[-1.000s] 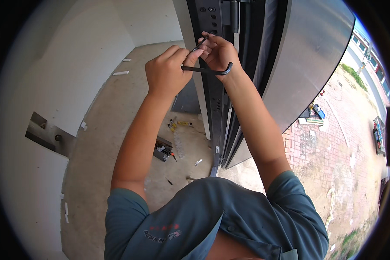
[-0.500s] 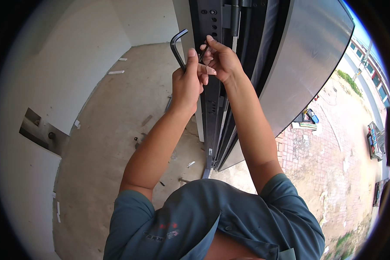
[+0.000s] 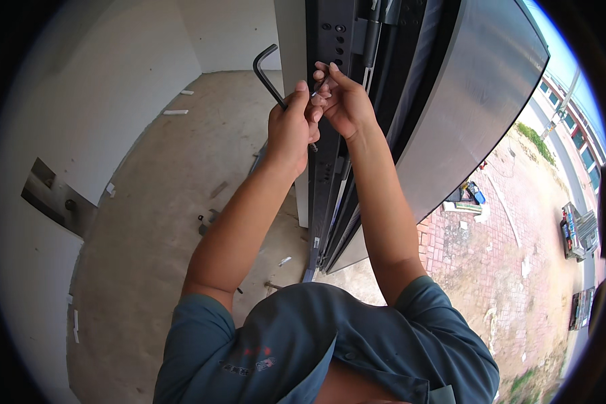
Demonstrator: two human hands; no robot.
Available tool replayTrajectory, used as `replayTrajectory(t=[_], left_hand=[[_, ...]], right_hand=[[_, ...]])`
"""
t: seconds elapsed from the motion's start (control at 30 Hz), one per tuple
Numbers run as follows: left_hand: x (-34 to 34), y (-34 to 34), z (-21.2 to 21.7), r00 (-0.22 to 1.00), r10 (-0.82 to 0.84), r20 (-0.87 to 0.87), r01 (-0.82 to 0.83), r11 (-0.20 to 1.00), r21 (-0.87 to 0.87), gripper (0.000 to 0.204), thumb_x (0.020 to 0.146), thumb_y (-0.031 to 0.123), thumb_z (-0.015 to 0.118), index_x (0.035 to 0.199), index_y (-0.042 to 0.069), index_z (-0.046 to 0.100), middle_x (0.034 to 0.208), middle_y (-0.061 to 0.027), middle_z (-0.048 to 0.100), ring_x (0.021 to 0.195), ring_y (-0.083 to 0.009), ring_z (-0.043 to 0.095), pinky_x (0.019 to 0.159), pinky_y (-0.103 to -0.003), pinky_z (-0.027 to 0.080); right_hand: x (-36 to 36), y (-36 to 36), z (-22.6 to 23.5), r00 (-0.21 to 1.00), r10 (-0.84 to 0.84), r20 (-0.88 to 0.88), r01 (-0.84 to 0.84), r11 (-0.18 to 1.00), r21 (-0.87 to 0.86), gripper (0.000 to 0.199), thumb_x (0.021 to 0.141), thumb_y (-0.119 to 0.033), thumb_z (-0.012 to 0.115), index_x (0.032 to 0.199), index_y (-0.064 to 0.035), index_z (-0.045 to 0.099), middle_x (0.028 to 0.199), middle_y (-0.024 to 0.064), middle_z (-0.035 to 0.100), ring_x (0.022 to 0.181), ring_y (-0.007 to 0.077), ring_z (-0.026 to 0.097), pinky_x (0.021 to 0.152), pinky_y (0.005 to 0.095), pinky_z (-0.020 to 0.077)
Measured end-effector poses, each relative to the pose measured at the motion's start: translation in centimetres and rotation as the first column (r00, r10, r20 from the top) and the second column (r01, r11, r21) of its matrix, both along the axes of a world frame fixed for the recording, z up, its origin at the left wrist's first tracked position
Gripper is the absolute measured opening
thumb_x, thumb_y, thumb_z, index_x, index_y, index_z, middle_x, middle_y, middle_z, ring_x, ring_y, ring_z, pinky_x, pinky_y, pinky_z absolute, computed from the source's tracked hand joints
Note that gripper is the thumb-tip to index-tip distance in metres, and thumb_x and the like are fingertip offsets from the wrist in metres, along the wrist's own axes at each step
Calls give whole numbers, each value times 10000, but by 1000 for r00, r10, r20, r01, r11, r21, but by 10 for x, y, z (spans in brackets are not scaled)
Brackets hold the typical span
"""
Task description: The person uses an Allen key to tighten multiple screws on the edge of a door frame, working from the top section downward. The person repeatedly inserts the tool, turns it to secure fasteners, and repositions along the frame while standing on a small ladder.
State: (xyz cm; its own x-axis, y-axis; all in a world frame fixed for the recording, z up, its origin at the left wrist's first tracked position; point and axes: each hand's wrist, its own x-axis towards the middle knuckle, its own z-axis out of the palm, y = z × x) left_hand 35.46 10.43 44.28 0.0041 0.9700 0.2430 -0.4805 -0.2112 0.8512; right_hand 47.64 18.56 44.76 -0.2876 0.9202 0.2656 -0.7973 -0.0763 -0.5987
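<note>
I clamp left hand (image 3: 291, 128) on hex key (image 3: 268, 74), long axis slanting up-left; right hand (image 3: 343, 101) fingertips pinch, apparently, its tip at door frame (image 3: 330, 40)

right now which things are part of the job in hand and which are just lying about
In hand: hex key held in left hand; right hand at the dark door frame.
Lying about: scraps on the concrete floor; wall box.
</note>
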Motion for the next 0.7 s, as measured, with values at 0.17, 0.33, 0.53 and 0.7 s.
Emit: replayTrajectory(t=[0.17, 0.33, 0.53, 0.7], left_hand=[[-2, -5, 9, 989, 48, -142, -47, 999, 5, 448, 1080, 467, 528, 888, 92, 679, 672, 34, 536, 478, -38, 297, 463, -236, 217], [-3, -6, 3, 971, 131, -202, -93, 978, 187, 413, 1073, 426, 566, 902, 78, 708, 661, 49, 540, 494, -15, 291, 465, -225, 200], [-15, -13, -6, 951, 168, -260, -102, 963, 251, 311, 1062, 311, 594, 953, 61, 744, 652, 56, 542, 517, -6, 307, 477, -222, 205], [-48, -40, -51, 896, 127, -426, -33, 974, 222, 201, 1041, 197, 633, 1096, 55, 764, 669, 53, 571, 595, -19, 455, 567, -223, 358]], right_hand=[[5, 14, -2, 997, 64, 32, -66, 997, 32, 280, 1049, -281, 627, 1037, 0, 630, 896, 98, 666, 631, 128, 552, 555, 289, 467], [-4, 15, -1, 999, 0, 32, 1, 999, -33, 271, 1031, -274, 660, 1012, -6, 626, 857, 93, 660, 628, 120, 553, 503, 257, 419], [-3, -3, -1, 995, 23, 95, -22, 1000, -3, 252, 1026, -262, 668, 997, -15, 626, 859, 102, 690, 639, 124, 600, 509, 266, 451], [-8, -41, -42, 971, -38, 234, 34, 999, 20, 227, 1043, -255, 650, 1024, -32, 616, 901, 118, 739, 682, 122, 695, 608, 258, 544]])
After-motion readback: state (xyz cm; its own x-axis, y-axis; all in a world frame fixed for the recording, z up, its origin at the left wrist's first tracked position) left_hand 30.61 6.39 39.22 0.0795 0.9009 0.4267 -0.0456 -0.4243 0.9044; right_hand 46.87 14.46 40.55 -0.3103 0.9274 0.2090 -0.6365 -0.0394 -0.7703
